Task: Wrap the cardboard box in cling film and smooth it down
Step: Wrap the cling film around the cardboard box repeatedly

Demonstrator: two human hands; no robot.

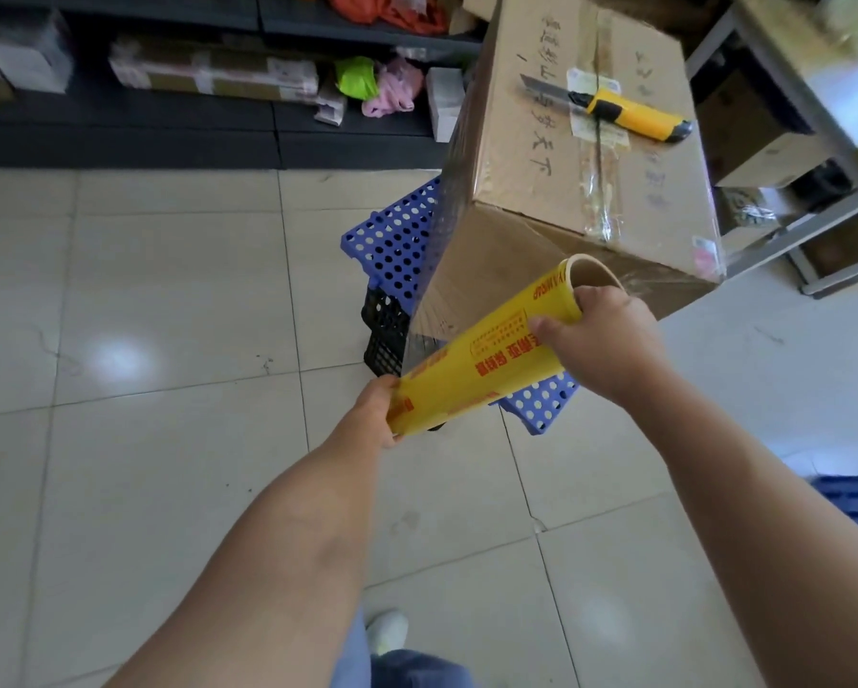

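Box (580, 156) up on blue pallet (392, 240), knife (630, 111) loose on top. Left hand (374, 414) and right hand (600, 335) clamped on 2 ends of roll (486, 360), just below box. Risk: tugged film tearing, or jolting knife off.

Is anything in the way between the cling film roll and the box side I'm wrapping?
Nothing visible. The left hand and right hand hold the cling film roll by its ends, close against the cardboard box. The utility knife lies on the box top, clear of that side.
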